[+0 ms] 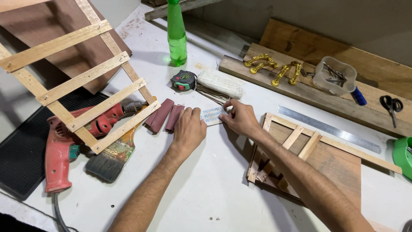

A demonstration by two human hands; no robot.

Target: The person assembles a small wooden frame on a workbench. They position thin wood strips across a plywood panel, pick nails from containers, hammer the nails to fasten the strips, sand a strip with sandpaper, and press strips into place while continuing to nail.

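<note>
**Sandpaper strip pinned flat between both hands**

Between the two hands, a sandpaper strip (211, 116) is lying back side up on the white worktop (206, 189). The left hand (188, 129) is pressing flat on its left end, fingers spread, while the right hand (240, 118) is pinching the right end. Thin, light and bendable, it is probably best gripped by its edges. Two rolled sandpaper pieces (165, 115) are lying just left of the left hand.
</note>
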